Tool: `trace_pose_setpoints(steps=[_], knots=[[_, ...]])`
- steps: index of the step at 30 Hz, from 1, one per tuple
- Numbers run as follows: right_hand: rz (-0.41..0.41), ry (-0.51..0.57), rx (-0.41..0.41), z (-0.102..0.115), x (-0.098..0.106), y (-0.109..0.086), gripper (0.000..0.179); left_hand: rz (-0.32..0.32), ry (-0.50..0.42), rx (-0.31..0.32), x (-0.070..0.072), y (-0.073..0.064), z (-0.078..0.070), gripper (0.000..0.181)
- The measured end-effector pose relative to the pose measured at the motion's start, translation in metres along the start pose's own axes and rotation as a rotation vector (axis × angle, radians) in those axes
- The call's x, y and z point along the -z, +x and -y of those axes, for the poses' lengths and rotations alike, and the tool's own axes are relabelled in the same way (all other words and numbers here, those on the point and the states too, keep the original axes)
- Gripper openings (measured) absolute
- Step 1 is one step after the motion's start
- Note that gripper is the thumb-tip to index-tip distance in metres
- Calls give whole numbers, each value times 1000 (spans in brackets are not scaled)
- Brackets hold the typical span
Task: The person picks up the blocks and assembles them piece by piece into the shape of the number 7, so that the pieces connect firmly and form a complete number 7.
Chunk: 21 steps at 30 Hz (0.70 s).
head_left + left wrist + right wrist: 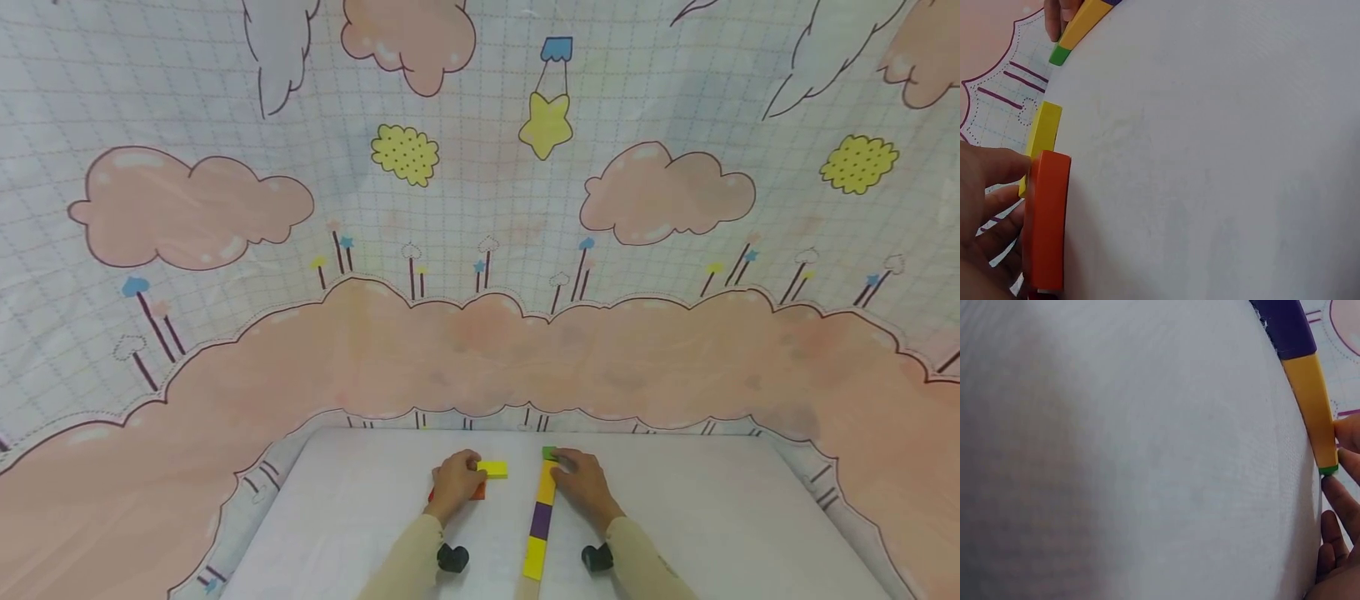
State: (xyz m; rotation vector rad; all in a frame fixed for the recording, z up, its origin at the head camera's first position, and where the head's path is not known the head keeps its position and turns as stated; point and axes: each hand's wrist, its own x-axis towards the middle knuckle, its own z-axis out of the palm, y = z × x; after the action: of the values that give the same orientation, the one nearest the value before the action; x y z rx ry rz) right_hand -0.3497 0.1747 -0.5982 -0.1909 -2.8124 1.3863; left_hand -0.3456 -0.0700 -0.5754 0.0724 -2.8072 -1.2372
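Left hand (455, 483) pinches smooth yellow rectangular block (493, 469); right hand (587, 482) touches small green block (549, 452), pinch unclear. I judge both light, rigid: grasp opposite sides.

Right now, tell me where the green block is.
In the head view, the green block sits right of centre at the far end of the block row, just beyond the amber block, by the right hand.
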Motion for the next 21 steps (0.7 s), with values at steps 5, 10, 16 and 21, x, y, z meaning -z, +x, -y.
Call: trace_pose_setpoints(steps=[5,10,16,21], knots=[[-10,2,-14,-1,-2,2,32,31,-4,-40,-5,3,-4,25],[-7,17,-21,-1,-4,3,33,20,46,-73,-13,5,-8,25],[-13,-10,-2,-1,-3,4,34,-5,41,-91,-24,7,-11,24],[-15,-14,-2,-1,-2,3,34,-18,38,-78,-29,6,-18,25]])
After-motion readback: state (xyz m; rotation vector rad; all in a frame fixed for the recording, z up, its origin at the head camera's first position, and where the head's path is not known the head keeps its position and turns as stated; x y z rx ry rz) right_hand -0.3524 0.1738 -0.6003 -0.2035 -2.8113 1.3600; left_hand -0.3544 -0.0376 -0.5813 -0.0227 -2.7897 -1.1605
